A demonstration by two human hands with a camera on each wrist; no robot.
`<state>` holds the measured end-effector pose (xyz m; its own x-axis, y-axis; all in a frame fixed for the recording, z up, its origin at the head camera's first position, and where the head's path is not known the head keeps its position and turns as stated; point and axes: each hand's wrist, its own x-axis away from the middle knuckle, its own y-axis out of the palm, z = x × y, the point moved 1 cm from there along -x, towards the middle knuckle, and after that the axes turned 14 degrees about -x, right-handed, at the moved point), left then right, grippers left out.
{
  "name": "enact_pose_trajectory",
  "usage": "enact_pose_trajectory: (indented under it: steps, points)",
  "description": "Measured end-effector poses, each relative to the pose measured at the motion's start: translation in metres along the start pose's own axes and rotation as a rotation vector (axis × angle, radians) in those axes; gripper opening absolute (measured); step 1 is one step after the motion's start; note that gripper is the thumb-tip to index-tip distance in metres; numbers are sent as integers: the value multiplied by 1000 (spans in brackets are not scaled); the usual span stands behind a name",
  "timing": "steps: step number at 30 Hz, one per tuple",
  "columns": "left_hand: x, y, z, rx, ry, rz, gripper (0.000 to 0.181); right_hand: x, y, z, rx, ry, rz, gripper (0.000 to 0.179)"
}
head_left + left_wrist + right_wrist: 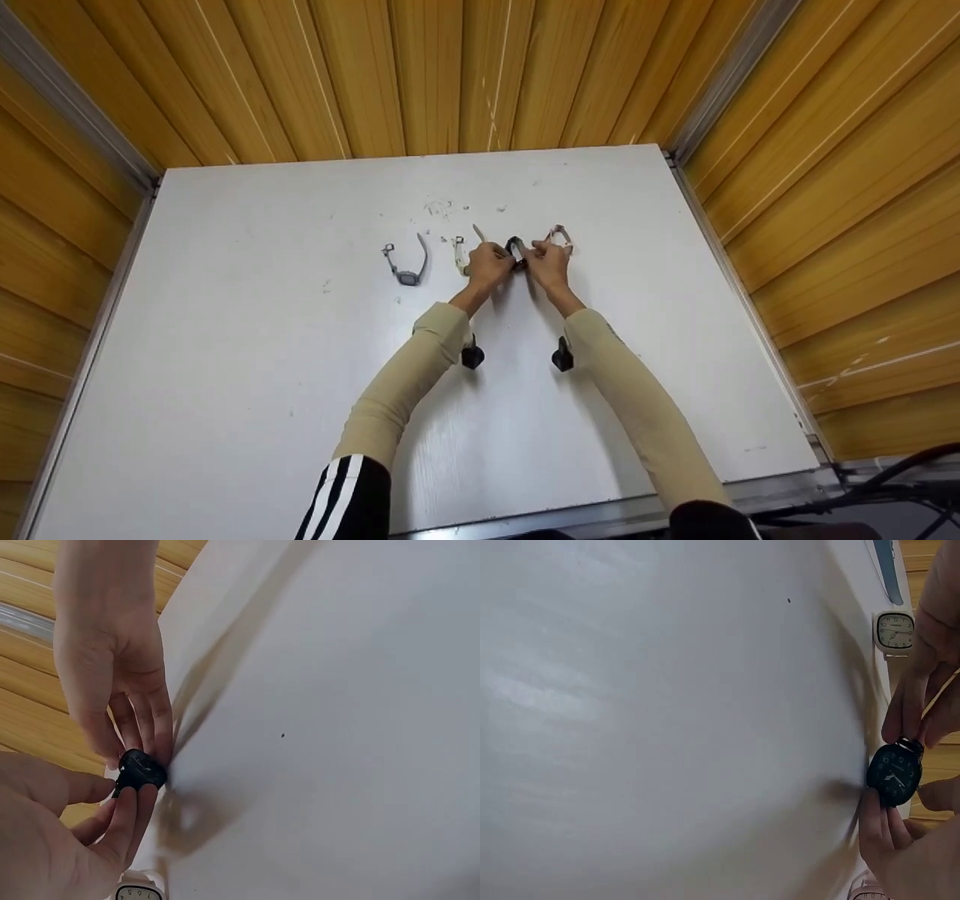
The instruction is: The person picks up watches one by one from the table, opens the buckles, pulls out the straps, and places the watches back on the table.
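Observation:
Both hands hold a black wristwatch (514, 244) between them, over the white table. In the right wrist view its dark round-cornered face (895, 774) shows pale numerals and hands. My left hand (489, 264) pinches one end of it with thumb and fingertips. From the other side, my right hand (550, 265) has thumb and fingers on the opposite end. The black strap is partly hidden by the fingers. Just left of the left hand lies a cream-white watch (895, 631), its strap undone. A pink watch (559, 234) sits right beside the right hand.
A grey-blue watch (407, 277) lies farther left with its strap spread in a U. Small marks (439, 208) dot the white table (247, 337) behind the watches. Yellow wood-patterned walls (420, 75) enclose the table's back and sides. Black cables (892, 487) run at the front right corner.

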<state>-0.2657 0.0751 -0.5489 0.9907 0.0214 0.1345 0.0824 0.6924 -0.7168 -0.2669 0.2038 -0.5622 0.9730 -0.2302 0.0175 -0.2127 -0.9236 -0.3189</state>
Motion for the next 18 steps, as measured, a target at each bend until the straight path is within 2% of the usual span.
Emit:
enact_pose_trajectory:
  steps: [3, 9, 12, 15, 18]
  points:
    - [-1, -5, 0, 3, -29, 35, 14, 0, 2, -4, -47, 41, -16, 37]
    - [3, -11, -2, 124, -95, 72, 16, 4, 5, -10, -136, 71, -20, 40]
    - [3, -16, -3, 164, -103, 66, 23, 5, 5, -13, -194, 94, -33, 42]
    - [4, -20, -6, 190, -82, 45, 23, 6, 6, -14, -225, 99, -59, 42]
    - [9, -24, -10, 280, -71, 17, 19, 10, 8, -17, -225, 74, -113, 41]
